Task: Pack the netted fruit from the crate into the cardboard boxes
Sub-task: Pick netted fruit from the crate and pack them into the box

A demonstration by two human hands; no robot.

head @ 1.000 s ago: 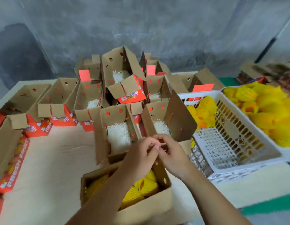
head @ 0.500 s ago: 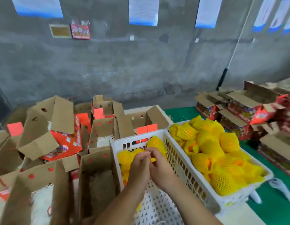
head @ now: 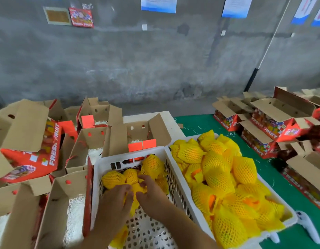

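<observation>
Two bare hands are seen inside a white crate (head: 94,178) on a packing table. The left hand (head: 114,203) and the right hand (head: 152,193) are brought close together over the netted fruit (head: 134,188) at the crate's middle; fingers of both are curled into the yellow foam netting, which is pinched between them, though how much of the fruit is enclosed cannot be told. More netted fruit (head: 153,164) is gathered at the far end of the same crate, while the near end shows its perforated floor. A second crate (head: 288,219), just beside the first on the right, is heaped with fruit (head: 218,178) in the same yellow nets, orange skin showing through some of them. To the left of the first crate, open cardboard boxes (head: 69,200) are stood with flaps raised, pale shredded padding (head: 74,209) lying in their bottoms. Another open box (head: 139,130) is placed just behind the first crate, two orange tags (head: 142,145) showing at its near edge. A red box (head: 30,159) printed "FRESH FRUIT" lies tilted at far left. On the green floor (head: 200,126) at right, further red-printed boxes (head: 263,130) are set with lids open. A grey concrete wall (head: 137,65) carries posted sheets (head: 158,4) and a small red label (head: 81,17). A white handled object (head: 307,225) lies near the second crate's corner.
</observation>
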